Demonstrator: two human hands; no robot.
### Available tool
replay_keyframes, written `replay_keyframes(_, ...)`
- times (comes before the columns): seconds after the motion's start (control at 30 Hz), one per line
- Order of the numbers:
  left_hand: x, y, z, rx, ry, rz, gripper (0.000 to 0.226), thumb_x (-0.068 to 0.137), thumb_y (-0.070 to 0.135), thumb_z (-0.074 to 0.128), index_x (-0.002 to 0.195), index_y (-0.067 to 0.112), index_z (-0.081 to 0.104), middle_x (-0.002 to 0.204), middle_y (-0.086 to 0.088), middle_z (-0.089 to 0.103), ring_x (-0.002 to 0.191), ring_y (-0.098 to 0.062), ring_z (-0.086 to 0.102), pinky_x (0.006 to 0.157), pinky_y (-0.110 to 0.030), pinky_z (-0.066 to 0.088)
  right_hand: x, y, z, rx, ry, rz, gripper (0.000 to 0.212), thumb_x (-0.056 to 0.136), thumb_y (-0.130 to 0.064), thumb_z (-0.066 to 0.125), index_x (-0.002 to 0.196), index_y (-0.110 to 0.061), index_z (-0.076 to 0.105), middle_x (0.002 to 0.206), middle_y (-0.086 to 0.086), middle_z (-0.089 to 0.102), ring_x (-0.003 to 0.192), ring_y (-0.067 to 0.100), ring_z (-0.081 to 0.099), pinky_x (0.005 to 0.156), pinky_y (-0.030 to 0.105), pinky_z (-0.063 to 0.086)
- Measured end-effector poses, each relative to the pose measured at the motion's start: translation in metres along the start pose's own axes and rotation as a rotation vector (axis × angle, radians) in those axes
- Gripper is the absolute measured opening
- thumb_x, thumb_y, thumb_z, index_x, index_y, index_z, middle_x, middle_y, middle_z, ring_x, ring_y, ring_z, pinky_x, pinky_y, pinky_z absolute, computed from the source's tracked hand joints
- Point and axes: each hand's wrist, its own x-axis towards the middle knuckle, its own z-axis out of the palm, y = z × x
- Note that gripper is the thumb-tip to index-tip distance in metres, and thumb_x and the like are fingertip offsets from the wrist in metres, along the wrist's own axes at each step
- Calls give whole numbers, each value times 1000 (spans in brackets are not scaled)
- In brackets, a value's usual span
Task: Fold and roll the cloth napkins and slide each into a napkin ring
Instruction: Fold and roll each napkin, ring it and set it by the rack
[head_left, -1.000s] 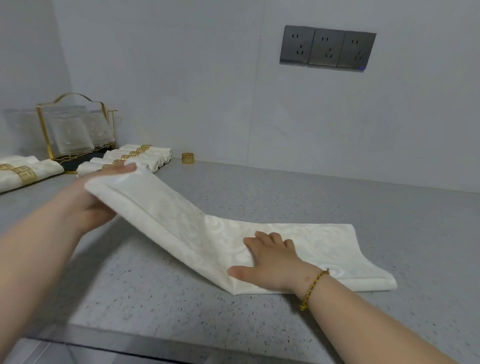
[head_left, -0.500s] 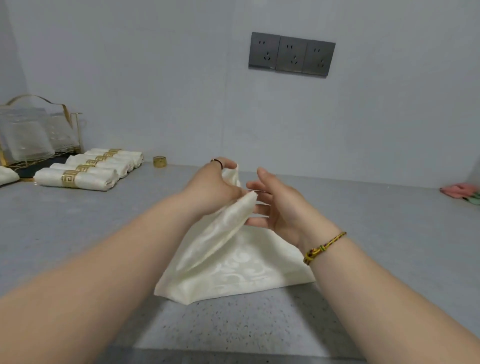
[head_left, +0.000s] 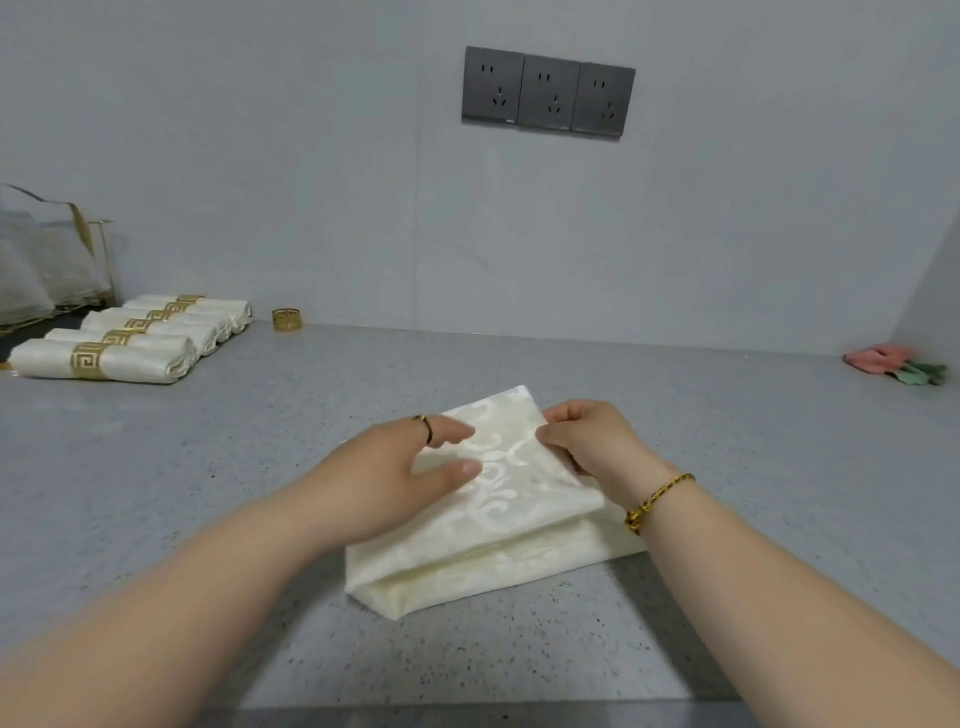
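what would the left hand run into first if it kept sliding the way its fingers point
The left hand points right across the folded napkin, so it would likely meet the right hand pinching the far edge first, though depth is hard to judge.

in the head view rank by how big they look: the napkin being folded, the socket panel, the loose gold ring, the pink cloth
1. folded napkin, though nearest the camera
2. socket panel
3. pink cloth
4. loose gold napkin ring

Both hands on the folded napkin (head_left: 498, 514): left hand (head_left: 400, 478) flat, right hand (head_left: 587, 441) pinching its 2 o'clock edge; spare ring (head_left: 286, 319) way off at 10 o'clock.
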Motion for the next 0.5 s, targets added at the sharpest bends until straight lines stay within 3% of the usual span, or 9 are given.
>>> replay_keyframes(0.07,-12,-9,6,253,-31,51,101,51,94,14,135,41,34,121,34,28,120,7,32,98,-11,21,6,6,-13,-47,81,2,33,80,9,52,55,-10,43,27,-5,36,21,5,27,30,10,20)
replay_keyframes(0.13,-23,-19,15,368,-62,40,132,24,96,-13,140,43,21,138,32,18,132,3,21,102,-11,13,12,15,-26,-106,147,29,35,79,9,52,54,-12,40,35,-2,35,25,5,30,33,12,23)
replay_keyframes(0.3,-29,-32,43,401,-60,67,133,21,89,-24,142,44,7,145,29,-1,139,-3,7,104,-12,1,14,38,-51,-322,165,175,36,84,2,50,54,-13,37,50,3,35,36,11,34,31,13,26)
replay_keyframes(0.4,-22,-37,51,437,-87,123,132,25,81,-37,144,40,3,149,23,-4,141,-3,0,100,-12,-11,11,45,-58,-302,162,156,32,84,0,51,58,-13,38,54,3,36,46,14,32,32,13,27)
replay_keyframes(0.5,-19,-38,56,453,-182,113,132,25,80,-39,144,39,-1,140,27,-10,138,2,-6,102,-14,-11,5,50,-64,-279,124,90,27,84,2,54,62,-10,46,57,4,45,49,13,38,42,16,36)
